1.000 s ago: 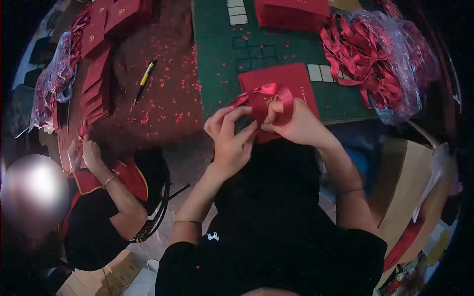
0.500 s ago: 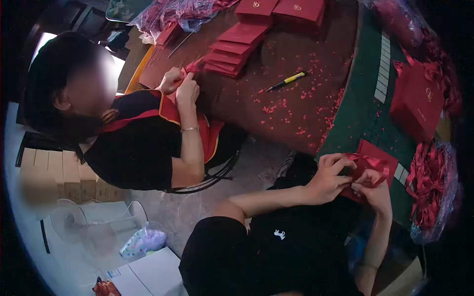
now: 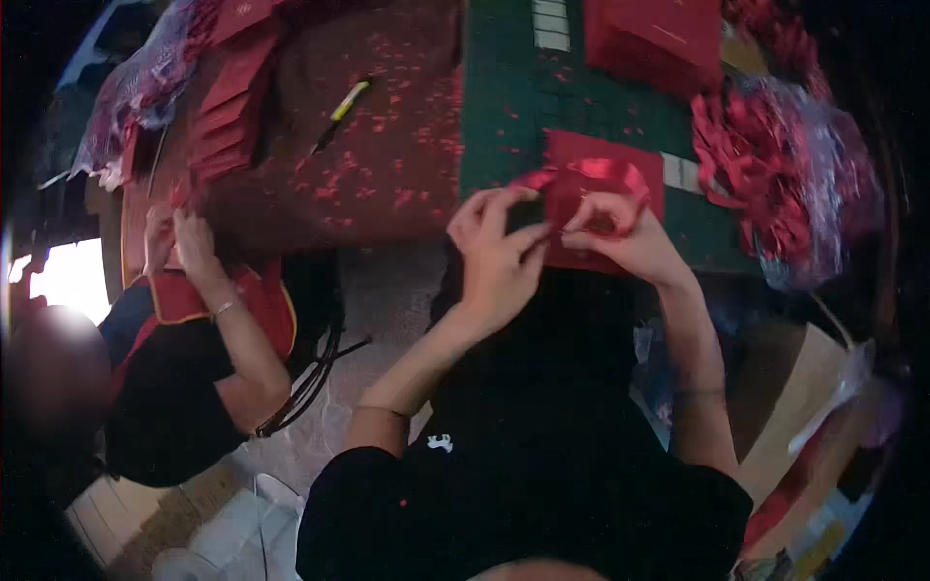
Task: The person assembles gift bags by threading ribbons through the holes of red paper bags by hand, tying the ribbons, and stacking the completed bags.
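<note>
A flat red piece [image 3: 605, 150], a folder or bag, lies at the table's near edge under my hands. A shiny red ribbon [image 3: 612, 170] runs in a loop above it. My left hand [image 3: 497, 254] is left of the red piece, its fingers bent around one end of the ribbon. Over the red piece, my right hand [image 3: 630, 240] pinches with thumb and forefinger, the ribbon curling over its knuckles. Motion blur hides the exact grip of both hands.
A utility knife [image 3: 341, 113] lies among red scraps [image 3: 339, 179] on the brown tabletop. Red folders [image 3: 231, 111] are fanned out at left, near a co-worker's hands [image 3: 184, 237]. At right are a red stack [image 3: 654, 44] and a plastic bag of ribbons [image 3: 765, 179].
The view has turned and shifted, so the table and co-worker appear farther left. Both my hands stay at the ribbon over the red piece, a little farther apart.
</note>
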`<state>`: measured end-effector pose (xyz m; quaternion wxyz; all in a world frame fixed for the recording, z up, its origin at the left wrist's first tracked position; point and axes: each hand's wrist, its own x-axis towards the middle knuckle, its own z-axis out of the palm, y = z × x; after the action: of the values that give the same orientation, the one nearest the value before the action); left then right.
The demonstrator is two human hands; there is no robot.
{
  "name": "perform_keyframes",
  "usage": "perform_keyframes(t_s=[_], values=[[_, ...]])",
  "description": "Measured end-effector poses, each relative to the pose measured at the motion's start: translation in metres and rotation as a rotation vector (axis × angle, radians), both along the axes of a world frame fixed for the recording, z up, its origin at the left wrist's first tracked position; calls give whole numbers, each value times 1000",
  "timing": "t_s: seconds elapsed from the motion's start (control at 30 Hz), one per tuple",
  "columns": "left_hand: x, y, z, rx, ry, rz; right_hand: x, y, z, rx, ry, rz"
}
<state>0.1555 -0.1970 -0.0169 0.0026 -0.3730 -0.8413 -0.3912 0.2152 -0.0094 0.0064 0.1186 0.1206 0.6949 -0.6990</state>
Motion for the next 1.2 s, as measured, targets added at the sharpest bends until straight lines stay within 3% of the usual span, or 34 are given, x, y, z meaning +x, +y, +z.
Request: perform_keyframes(t_s=[0.1,0.57,0.87,0.93,1.1,1.13,1.2], values=[[1,-1,-3,-5,30,6,2,6,-10,75,209,84],[2,-1,-3,-45,8,9,4,3,-15,-8,115,17],[-10,-2,-1,24,378,-193,0,0,-7,-127,50,-13],[-15,-3,-4,34,404,-204,1,2,-10,13,80,1],[-20,2,-4,-32,528,-302,-3,11,-11,-156,122,145],[-19,3,-4,-37,563,-304,-2,15,-4,18,115,202],[-17,-3,0,-77,562,-292,-1,15,5,-16,117,200]])
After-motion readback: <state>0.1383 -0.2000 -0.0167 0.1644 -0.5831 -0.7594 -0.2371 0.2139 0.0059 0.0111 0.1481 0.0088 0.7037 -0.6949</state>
